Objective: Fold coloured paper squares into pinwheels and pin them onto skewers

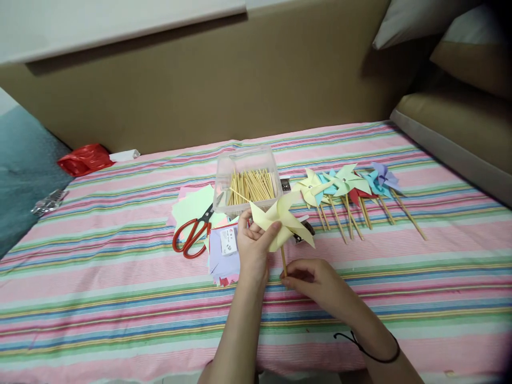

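A pale yellow paper pinwheel [285,217] on a thin wooden stick [284,260] is held in front of me. My left hand [256,242] pinches its paper near the centre, thumb on the near side. Lower down, my right hand [310,276] grips the bottom part of the stick between thumb and fingers. Left of my left hand lie a small white box [229,241] on lilac paper squares [219,266] and red-handled scissors [192,237] on pale green paper [190,210]. Just behind the pinwheel stands a clear plastic box [245,154] of wooden sticks [254,185].
Several finished pinwheels [346,181] in yellow, green, blue, red and purple lie in a row at the right. A red plastic bag [86,159] and a clear packet [50,201] are at the far left. A brown panel [200,85] bounds the striped cloth [120,282] behind.
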{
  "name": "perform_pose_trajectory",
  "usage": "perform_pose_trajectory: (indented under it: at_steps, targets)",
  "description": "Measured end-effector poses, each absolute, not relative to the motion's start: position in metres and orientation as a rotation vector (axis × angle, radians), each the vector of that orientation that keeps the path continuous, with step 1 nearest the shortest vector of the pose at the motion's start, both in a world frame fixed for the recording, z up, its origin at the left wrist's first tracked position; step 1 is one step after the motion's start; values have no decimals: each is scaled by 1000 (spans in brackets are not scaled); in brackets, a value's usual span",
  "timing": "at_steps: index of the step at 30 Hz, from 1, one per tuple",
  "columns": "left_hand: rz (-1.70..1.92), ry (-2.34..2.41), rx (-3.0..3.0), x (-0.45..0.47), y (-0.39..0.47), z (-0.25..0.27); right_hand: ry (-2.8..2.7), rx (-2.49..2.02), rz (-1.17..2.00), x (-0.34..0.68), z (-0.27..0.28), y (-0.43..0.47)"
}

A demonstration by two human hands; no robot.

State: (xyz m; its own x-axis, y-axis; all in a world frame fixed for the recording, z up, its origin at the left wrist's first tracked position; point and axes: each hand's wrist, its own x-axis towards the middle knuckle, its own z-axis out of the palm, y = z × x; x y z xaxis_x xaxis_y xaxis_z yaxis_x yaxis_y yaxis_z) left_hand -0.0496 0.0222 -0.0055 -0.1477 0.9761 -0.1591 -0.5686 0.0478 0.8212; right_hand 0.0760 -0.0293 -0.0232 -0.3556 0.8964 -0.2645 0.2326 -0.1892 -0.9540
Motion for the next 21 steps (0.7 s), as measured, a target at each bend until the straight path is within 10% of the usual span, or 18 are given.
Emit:
perform_pose_trajectory:
  at_steps: [21]
  targets:
    - [1474,982,819,-57,23,-10,-1344,-1430,1497,101,-32,-19]
